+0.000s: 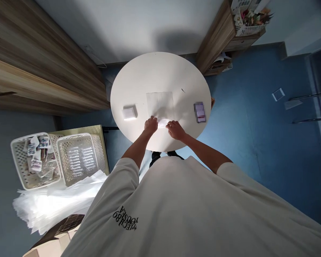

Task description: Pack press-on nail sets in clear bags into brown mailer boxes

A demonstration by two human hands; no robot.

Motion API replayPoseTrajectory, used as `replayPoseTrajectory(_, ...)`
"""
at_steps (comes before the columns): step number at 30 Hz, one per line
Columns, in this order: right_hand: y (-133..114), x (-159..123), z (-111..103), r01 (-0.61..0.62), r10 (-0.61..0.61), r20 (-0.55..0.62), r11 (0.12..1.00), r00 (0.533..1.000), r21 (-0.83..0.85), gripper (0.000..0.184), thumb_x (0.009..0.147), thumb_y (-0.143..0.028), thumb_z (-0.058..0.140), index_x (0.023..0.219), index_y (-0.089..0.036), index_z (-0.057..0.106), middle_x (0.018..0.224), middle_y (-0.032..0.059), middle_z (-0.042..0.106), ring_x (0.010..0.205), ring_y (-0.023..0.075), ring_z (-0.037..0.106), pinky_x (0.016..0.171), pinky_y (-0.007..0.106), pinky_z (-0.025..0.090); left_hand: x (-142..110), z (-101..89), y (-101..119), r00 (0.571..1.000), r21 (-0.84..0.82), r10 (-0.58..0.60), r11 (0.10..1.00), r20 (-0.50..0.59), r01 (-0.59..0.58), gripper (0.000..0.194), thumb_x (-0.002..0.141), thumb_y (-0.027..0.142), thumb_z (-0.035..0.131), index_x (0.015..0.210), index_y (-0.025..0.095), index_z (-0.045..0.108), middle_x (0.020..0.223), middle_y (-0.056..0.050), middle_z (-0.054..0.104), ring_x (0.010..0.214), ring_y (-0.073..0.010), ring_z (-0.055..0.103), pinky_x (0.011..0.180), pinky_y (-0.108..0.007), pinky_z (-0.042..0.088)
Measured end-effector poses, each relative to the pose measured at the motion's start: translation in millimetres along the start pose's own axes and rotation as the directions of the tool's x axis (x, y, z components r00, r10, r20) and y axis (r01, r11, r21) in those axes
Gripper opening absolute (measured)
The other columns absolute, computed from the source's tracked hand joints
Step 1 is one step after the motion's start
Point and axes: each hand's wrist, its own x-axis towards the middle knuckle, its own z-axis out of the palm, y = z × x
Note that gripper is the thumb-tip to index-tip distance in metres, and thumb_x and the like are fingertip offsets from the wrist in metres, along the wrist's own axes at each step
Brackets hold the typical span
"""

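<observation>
On the round white table (139,75) lies a thin, translucent white packing sheet (160,101), flat toward the far side. Its near end is gathered into a small white bundle (162,123), and what is inside cannot be made out. My left hand (151,125) has its fingers curled on the left end of this bundle. At the right end, my right hand (176,130) grips with bent fingers and thumb. Left of the sheet sits a small white block-like stack (129,113). A purple, blurred rectangular object (200,112) rests near the right edge.
A small dark object (183,90) lies on the table. Left of me stand two white baskets, one with mixed packets (39,162), another with clear plastic packs (81,160), beside stacked white sheets (61,200). A wooden cabinet (216,35) stands at far right.
</observation>
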Motion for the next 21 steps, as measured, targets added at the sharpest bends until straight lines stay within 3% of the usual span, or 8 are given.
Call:
replayPoseTrajectory(3,-5,10,9,0.033,-0.032,0.040,0.999,0.999,-0.021,0.045,0.097,-0.009,0.043,0.137,-0.014,0.065,0.144,0.0186,0.060,0.123,0.0356,0.053,0.102,0.048,0.041,5,0.3,-1,1.000,0.009,-0.014,1.000,0.003,0.014,0.033,0.109,0.027,0.043,0.132,0.020,0.065,0.144,-0.016,0.061,0.120,-0.0305,0.067,0.099,-0.041,0.056)
replayPoseTrajectory(9,-11,26,23,-0.028,0.031,0.073,0.999,0.997,-0.041,0.057,0.096,-0.011,0.046,0.152,-0.008,0.053,0.165,0.0199,0.046,0.140,0.0372,0.046,0.112,0.050,0.037,13,1.3,-4,1.000,0.020,-0.018,1.000,0.004,0.018,0.033,0.107,0.027,0.045,0.133,0.019,0.064,0.140,-0.018,0.064,0.119,-0.0331,0.068,0.099,-0.045,0.054)
replayPoseTrajectory(12,-10,27,26,-0.055,0.057,0.095,0.998,0.994,-0.023,0.061,0.095,-0.010,0.045,0.156,-0.006,0.049,0.168,0.0204,0.043,0.146,0.0371,0.043,0.117,0.052,0.034,7,1.5,-3,0.996,0.029,0.022,0.999,-0.082,-0.020,0.039,0.104,0.021,0.045,0.141,0.018,0.059,0.149,-0.020,0.058,0.131,-0.0365,0.061,0.107,-0.051,0.048)
replayPoseTrajectory(15,-8,26,28,-0.067,0.067,0.100,0.998,0.993,0.004,0.066,0.094,-0.008,0.045,0.159,-0.008,0.045,0.169,0.0200,0.042,0.149,0.0373,0.040,0.120,0.054,0.031,-6,5.3,-2,0.970,0.071,0.146,0.988,-0.194,-0.135,0.049,0.101,0.015,0.043,0.147,0.018,0.056,0.160,-0.020,0.050,0.147,-0.0387,0.047,0.119,-0.057,0.036)
replayPoseTrajectory(18,-8,25,31,-0.079,0.076,0.099,0.997,0.992,0.024,0.069,0.092,-0.006,0.045,0.161,-0.008,0.044,0.170,0.0189,0.040,0.151,0.0365,0.038,0.122,0.053,0.028,-17,11.7,-4,0.957,0.073,0.260,0.965,-0.129,-0.253,0.051,0.098,0.015,0.046,0.148,0.018,0.057,0.163,-0.018,0.048,0.149,-0.0374,0.045,0.122,-0.056,0.034)
replayPoseTrajectory(21,-7,24,33,-0.083,0.079,0.089,0.996,0.993,0.035,0.068,0.093,-0.005,0.042,0.161,-0.008,0.044,0.171,0.0183,0.039,0.151,0.0350,0.039,0.122,0.052,0.028,-19,16.2,-7,0.952,0.067,0.302,0.952,-0.050,-0.299,0.058,0.095,0.019,0.054,0.152,0.018,0.052,0.167,-0.017,0.045,0.152,-0.0359,0.042,0.124,-0.055,0.033)
